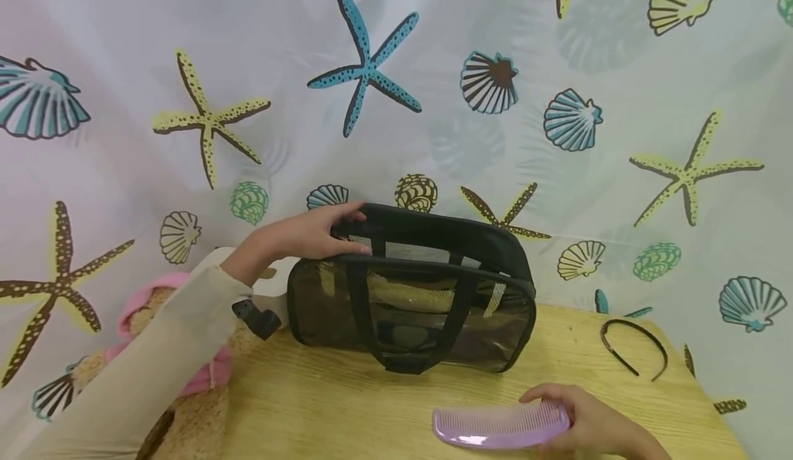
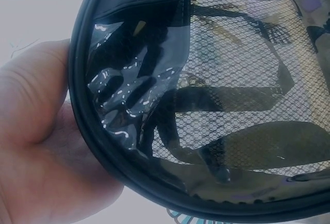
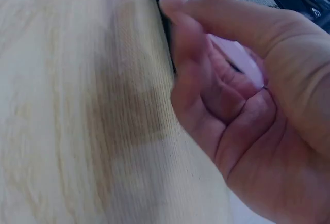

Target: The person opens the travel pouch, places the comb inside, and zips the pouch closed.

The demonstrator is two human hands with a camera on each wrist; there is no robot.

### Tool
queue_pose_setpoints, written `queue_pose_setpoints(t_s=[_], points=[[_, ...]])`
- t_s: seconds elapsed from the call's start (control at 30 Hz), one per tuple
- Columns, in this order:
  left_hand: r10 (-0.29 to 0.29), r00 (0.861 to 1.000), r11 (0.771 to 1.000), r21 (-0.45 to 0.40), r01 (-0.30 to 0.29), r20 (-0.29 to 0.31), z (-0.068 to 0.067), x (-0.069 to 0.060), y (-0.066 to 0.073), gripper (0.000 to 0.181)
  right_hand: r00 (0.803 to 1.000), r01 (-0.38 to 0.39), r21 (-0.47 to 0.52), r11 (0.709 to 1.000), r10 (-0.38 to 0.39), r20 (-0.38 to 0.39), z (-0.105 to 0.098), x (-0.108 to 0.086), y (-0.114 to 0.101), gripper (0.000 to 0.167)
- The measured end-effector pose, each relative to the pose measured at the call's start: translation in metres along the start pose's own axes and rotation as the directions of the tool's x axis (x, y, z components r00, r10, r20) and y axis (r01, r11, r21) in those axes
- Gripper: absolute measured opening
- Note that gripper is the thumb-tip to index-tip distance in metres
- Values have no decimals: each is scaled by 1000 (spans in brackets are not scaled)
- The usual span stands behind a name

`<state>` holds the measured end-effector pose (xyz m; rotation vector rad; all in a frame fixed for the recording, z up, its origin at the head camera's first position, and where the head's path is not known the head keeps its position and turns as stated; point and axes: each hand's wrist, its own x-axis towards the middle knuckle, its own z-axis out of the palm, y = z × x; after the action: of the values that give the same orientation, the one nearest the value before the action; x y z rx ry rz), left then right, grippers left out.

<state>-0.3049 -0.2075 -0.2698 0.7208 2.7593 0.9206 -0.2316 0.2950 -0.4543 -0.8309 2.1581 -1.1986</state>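
Note:
A see-through bag (image 1: 328, 301) with black trim, mesh and black straps stands on the wooden table, its top unzipped. My left hand (image 1: 310, 233) holds the bag at its upper left end, the thumb near the front rim and the fingers by the back rim. The left wrist view shows that hand (image 2: 46, 131) against the bag's round black-edged end (image 2: 136, 74), with its fingertips hidden. In front of the bag, my right hand (image 1: 582, 419) grips a purple comb (image 1: 495, 432) by one end, teeth upward. The comb (image 3: 234, 56) shows between thumb and curled fingers in the right wrist view.
A thin dark headband (image 1: 650, 336) lies at the table's right. On the left, partly behind my sleeve, is a plush toy (image 1: 198, 412) with pink clothing. A black object (image 1: 257, 319) sits by the left wrist. A curtain (image 1: 434, 5) with starfish and shells hangs behind the table (image 1: 334, 412).

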Motion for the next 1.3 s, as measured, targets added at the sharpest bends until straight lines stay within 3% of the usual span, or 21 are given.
queue_pose_setpoints(t_s=[0.13,0.5,0.6,0.9,1.0,1.17,1.3], points=[[-4,1000,1000,4,4,2,0,0,1,96,997,46,182,982,-56,49,-2,2,7,64],[4,1000,1000,1,-4,7,2,0,-1,96,996,69,280,958,-84,42,-1,0,3,61],[13,1000,1000,11,-13,8,2,0,0,97,988,124,299,946,-147,53,-4,-4,-8,59],[9,1000,1000,8,-9,11,2,-1,2,95,955,232,430,873,-288,70,-23,-16,-67,56],[13,1000,1000,3,-13,19,3,0,1,96,935,315,395,863,-354,30,-37,-24,-87,57],[10,1000,1000,9,-11,13,2,-1,1,96,927,372,204,906,-372,-39,-66,-30,-123,64],[-1,1000,1000,11,1,14,2,-1,1,96,927,368,43,929,-363,-96,-85,-29,-150,67]])
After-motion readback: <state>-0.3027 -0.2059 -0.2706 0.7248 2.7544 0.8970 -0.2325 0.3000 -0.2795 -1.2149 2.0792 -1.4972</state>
